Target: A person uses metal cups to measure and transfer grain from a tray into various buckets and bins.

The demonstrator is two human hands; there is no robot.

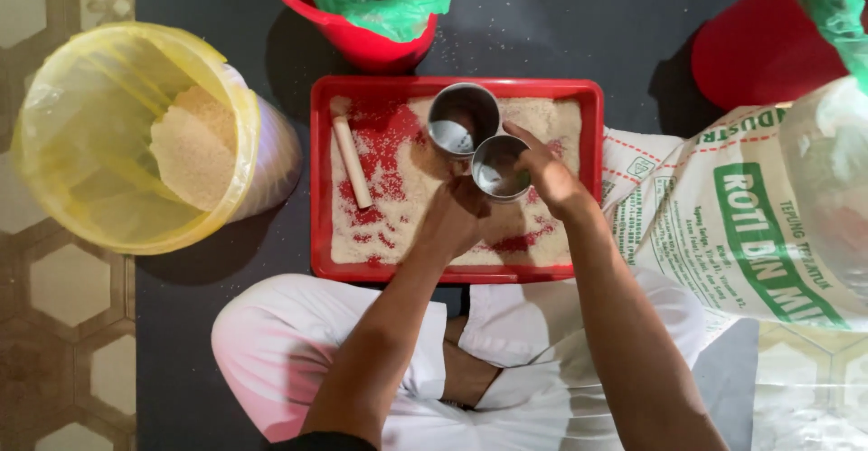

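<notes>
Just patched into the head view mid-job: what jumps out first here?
The red tray at centre, dusted with pale crumbs, where the left hand and right hand hold a small metal cup beside a second metal cup. A wooden stick lies on the tray's left side. At far left stands a yellow-lined bucket of crumbs.

Both arms reach fwd, left hand (457,219) & right hand (550,173) close together (fingers curled, gripping).
</notes>
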